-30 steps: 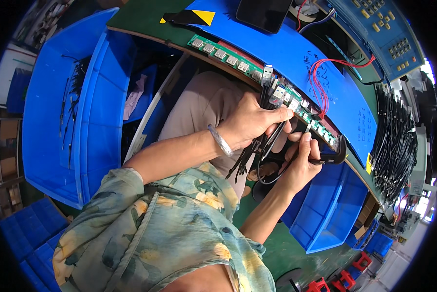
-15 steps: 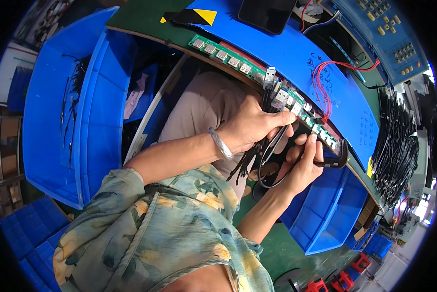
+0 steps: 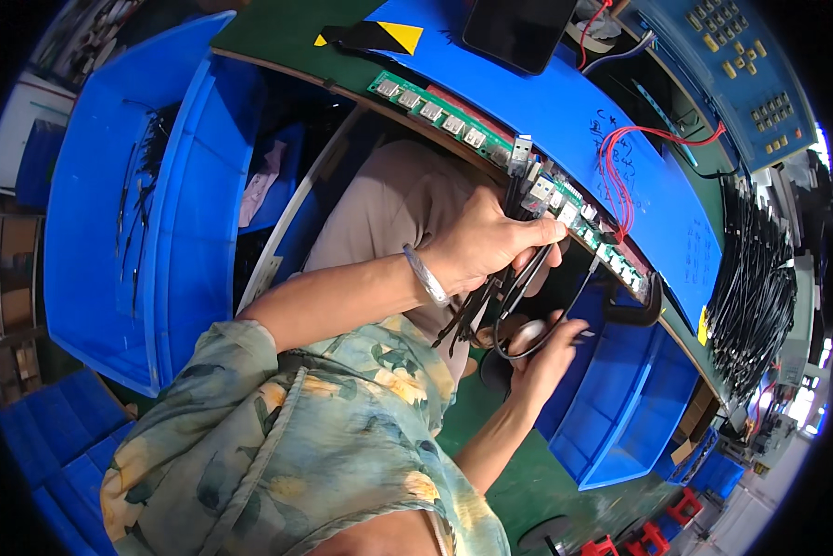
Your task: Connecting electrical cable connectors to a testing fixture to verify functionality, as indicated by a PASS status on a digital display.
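Note:
My left hand (image 3: 490,239) is closed round a bunch of black USB cables (image 3: 476,310), its thumb at the edge of a green circuit board (image 3: 611,252). Metal USB plugs (image 3: 542,189) stick up above that hand, over the board. One thin black cable (image 3: 578,295) runs down from a small connector on the board toward my right hand (image 3: 544,360). Lower than the board, the right hand has its fingers curled on a looping black cable, slightly smeared by motion. A row of metal ports (image 3: 431,111) lines the board's left part.
A blue mat (image 3: 565,120) covers the bench behind the board. Red wires (image 3: 611,157) reach the board from a blue panel (image 3: 759,83). A black clamp (image 3: 641,310) grips the bench edge. Many black cables (image 3: 750,287) hang at right. Blue bins (image 3: 171,213) stand at left and right (image 3: 620,408).
My right hand has moved down and away from the board, leaving a thin cable stretched from the board's connector. My left hand keeps its grip on the bunch in nearly the same place.

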A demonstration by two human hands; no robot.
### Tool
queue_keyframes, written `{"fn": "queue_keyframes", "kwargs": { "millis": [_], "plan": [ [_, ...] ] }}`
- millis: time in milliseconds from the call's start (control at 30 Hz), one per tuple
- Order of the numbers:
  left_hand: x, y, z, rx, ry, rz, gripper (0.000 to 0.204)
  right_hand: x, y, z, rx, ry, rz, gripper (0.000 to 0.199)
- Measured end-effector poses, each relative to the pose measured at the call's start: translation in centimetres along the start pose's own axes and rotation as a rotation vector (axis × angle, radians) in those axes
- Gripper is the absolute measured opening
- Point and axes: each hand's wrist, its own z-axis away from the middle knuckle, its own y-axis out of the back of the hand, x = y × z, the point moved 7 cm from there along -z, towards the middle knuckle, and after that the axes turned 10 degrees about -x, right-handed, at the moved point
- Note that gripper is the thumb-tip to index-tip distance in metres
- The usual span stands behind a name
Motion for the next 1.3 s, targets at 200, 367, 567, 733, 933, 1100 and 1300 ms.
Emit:
{"fn": "queue_keyframes", "kwargs": {
  "millis": [200,367,567,733,933,1100,1300],
  "plan": [
    [-0.2,0.1,0.0,-0.006,-0.013,0.007,0.009,0.1,2.9,1.9,-0.011,0.221,-0.26,0.019],
    [0.2,0.0,-0.1,-0.016,-0.026,-0.009,0.009,3.1,3.2,1.6,0.037,-0.054,0.098,0.025],
    [-0.1,0.0,0.0,-0.034,-0.006,0.01,0.01,-5.3,0.6,2.7,-0.234,0.317,-0.235,0.051],
    [0.0,0.0,0.0,-0.038,-0.008,0.022,0.009,-5.7,1.4,1.7,0.055,0.177,0.122,0.052],
    [0.0,0.0,0.0,-0.034,-0.01,0.003,0.009,-4.9,-2.6,1.1,-0.29,0.303,-0.102,0.018],
    [0.0,-0.1,-0.3,-0.058,0.003,0.018,0.009,-3.5,-1.5,1.3,-0.221,0.368,-0.026,0.017],
    [-0.1,0.0,-0.1,-0.078,0.04,0.041,0.013,-4.8,-1.5,1.0,-0.168,0.373,0.068,0.021]
  ]
}}
